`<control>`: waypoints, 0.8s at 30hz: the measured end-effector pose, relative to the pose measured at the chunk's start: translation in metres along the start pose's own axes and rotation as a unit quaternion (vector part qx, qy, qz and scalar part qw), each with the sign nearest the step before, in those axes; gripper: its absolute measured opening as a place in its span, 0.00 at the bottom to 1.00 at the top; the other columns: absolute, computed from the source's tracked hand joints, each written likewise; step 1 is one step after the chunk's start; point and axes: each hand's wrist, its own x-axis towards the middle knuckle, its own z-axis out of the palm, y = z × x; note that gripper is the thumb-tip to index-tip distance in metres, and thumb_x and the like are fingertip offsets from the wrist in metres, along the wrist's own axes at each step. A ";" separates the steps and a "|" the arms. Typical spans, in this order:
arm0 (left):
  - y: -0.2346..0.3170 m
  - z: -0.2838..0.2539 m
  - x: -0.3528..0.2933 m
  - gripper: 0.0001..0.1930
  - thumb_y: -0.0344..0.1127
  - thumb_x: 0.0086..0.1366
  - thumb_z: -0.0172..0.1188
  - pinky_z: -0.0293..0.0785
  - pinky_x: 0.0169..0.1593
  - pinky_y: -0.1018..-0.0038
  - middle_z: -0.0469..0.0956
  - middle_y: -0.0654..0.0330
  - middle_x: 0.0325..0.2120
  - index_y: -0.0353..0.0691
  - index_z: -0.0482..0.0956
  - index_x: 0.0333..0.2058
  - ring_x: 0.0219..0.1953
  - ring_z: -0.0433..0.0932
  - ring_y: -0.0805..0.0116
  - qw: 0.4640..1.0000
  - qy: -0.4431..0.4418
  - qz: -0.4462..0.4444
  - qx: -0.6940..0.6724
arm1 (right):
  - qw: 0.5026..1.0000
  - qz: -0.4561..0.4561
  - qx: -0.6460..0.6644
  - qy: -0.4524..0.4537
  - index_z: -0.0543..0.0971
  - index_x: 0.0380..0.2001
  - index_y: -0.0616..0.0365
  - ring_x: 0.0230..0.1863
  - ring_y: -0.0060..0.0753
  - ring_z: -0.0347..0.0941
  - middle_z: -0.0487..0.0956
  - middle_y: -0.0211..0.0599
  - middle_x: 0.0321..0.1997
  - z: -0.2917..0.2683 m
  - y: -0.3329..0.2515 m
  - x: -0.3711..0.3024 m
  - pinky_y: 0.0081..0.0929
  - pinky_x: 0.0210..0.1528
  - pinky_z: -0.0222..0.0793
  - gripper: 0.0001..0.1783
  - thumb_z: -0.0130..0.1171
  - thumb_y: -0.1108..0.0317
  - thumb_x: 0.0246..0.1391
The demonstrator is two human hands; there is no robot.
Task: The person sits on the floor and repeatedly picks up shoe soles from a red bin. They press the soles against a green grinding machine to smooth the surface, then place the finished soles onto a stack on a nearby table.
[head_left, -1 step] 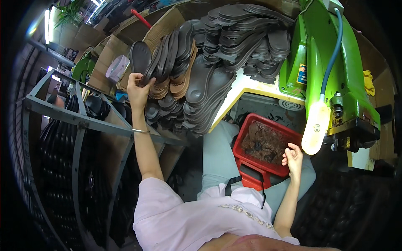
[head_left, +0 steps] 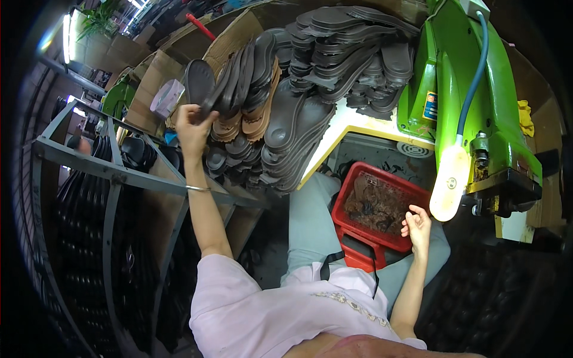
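At the left end of a heap of dark shoe soles, my left hand (head_left: 192, 134) pinches the near end of a dark grey shoe sole (head_left: 210, 104) between thumb and fingers. Just behind it a broader dark sole (head_left: 199, 80) leans upright. Tan soles (head_left: 256, 115) with ragged edges stand among the grey ones beside it. Over the right rim of a red plastic basket (head_left: 384, 238), my right hand (head_left: 418, 227) hovers with loosely bent fingers and nothing visible in them. Brown and dark scraps (head_left: 371, 203) lie in the basket.
A green machine (head_left: 441, 77) with a lit lamp (head_left: 450, 185) rises on the right. Stacked grey soles (head_left: 349, 48) cover the worktop (head_left: 346, 116). To my left stands a metal rack (head_left: 113, 170) of dark soles; cardboard (head_left: 146, 83) borders the heap.
My left hand has shifted slightly left, and the sole it pinches has moved a little with it. The right hand is nearly still.
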 end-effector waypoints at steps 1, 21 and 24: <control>0.008 -0.007 0.004 0.11 0.29 0.57 0.65 0.74 0.30 0.80 0.75 0.66 0.29 0.39 0.72 0.37 0.33 0.73 0.77 0.996 0.045 -0.009 -0.078 | 1.000 0.003 -0.004 0.001 0.69 0.48 0.63 0.14 0.17 0.67 0.73 0.32 0.21 0.002 -0.002 -0.003 0.13 0.13 0.65 0.16 0.55 0.69 0.59; 0.276 0.224 -0.274 0.20 0.27 0.58 0.62 0.71 0.47 0.76 0.77 0.58 0.42 0.30 0.72 0.49 0.42 0.74 0.74 0.650 -0.448 -0.339 -0.512 | 0.961 0.002 0.277 0.005 0.68 0.55 0.62 0.53 0.29 0.68 0.73 0.36 0.51 0.002 0.022 -0.156 0.27 0.56 0.63 0.35 0.69 0.75 0.41; 0.293 0.238 -0.260 0.16 0.30 0.58 0.63 0.72 0.42 0.78 0.79 0.60 0.36 0.31 0.76 0.45 0.37 0.75 0.77 0.708 -0.503 -0.247 -0.431 | 0.935 0.006 0.354 -0.003 0.66 0.55 0.61 0.54 0.30 0.66 0.72 0.34 0.51 0.015 0.026 -0.151 0.28 0.57 0.63 0.35 0.68 0.77 0.42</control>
